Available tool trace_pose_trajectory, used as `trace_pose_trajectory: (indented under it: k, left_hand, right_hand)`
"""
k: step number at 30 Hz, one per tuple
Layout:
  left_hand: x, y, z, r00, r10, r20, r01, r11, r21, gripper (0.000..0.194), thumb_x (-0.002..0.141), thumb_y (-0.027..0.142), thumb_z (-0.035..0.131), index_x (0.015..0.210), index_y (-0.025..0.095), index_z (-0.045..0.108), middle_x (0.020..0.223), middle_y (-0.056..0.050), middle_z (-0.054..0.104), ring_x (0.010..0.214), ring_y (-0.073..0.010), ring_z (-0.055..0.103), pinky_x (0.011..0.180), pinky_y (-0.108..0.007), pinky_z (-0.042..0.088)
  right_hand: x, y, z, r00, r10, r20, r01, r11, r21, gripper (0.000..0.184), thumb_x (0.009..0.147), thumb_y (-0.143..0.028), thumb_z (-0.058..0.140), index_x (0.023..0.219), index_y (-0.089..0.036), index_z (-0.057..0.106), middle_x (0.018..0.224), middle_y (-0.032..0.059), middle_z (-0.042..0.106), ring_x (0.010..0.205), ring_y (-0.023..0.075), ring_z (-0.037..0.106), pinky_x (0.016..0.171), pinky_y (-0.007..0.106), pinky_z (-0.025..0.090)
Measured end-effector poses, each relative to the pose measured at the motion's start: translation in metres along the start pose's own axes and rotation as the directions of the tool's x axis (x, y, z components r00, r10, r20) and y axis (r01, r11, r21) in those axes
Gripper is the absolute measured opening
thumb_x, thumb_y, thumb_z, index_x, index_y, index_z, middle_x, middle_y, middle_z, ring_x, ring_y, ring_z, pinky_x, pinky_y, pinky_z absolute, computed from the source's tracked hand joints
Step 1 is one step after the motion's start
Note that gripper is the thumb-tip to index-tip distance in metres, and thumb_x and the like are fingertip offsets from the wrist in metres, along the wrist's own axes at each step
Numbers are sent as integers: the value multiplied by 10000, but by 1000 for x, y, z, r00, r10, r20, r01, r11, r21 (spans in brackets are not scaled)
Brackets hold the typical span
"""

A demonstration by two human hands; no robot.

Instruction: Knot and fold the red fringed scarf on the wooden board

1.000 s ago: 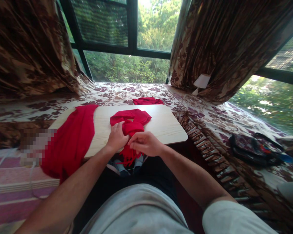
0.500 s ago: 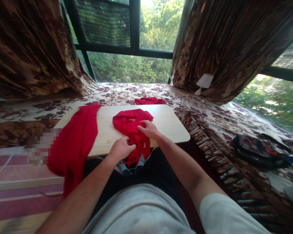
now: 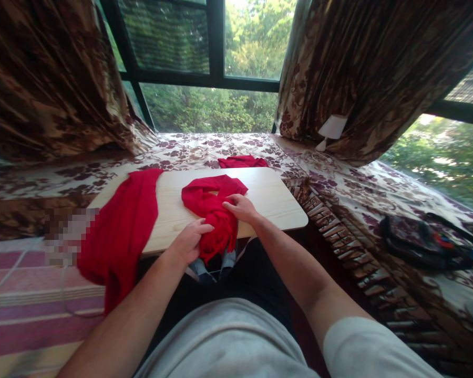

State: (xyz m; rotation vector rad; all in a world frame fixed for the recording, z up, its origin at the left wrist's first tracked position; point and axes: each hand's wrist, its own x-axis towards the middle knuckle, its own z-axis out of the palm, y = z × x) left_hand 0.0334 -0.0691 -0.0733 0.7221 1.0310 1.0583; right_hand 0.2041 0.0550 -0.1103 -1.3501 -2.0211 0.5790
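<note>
A red scarf (image 3: pixel 199 190) lies in a loop on a light wooden board table, its fringed end (image 3: pixel 218 236) bunched together and hanging past the near edge. At the left side of that end, my left hand (image 3: pixel 189 240) is closed on the cloth with thumb and fingers. My right hand (image 3: pixel 242 208) grips the scarf from the right, just above the fringe. Another length of red cloth (image 3: pixel 126 220) drapes over the table's left side and down toward the floor.
The wooden table (image 3: pixel 276 202) stands before a window seat with a floral cover (image 3: pixel 181 149). More red cloth (image 3: pixel 242 161) lies behind the table. A small white lamp (image 3: pixel 332 127) stands at the back right, and a black bag (image 3: pixel 421 244) rests on the right seat.
My left hand has shifted slightly left and turned at the scarf's edge. The fringed end is now more gathered and drawn up. My right hand has stayed nearly in place.
</note>
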Motion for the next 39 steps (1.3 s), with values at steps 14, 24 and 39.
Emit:
trace_pose_trajectory:
  k: [14,24,39]
  left_hand:
    - [-31,44,-45,991,-28,128,-107,394,913,413,822,590,578,902,208,715,643,-4,678,577,-186,631,536,-268,444]
    - [51,44,-43,719,674,168,-332,120,936,325,849,366,545,1056,183,716,1155,-95,730,1109,-243,651,1019,-356,463]
    - [114,15,-64,896,338,287,-252,-143,957,590,1029,447,172,1552,270,381,1610,-20,362,1520,-282,235,1206,-592,166]
  right_hand:
    - [-2,-3,-3,1000,-4,10,4,1000,-9,336,864,-453,667,1065,-194,740,1055,47,729,933,165,650,863,270,475]
    - [-1,2,-2,997,43,-61,-32,986,166,316,852,-403,659,1054,-166,712,1025,57,716,869,152,646,801,258,489]
    - [-58,-56,-17,972,216,94,-206,973,-109,411,753,-597,666,669,-195,647,654,30,645,609,158,553,580,266,373]
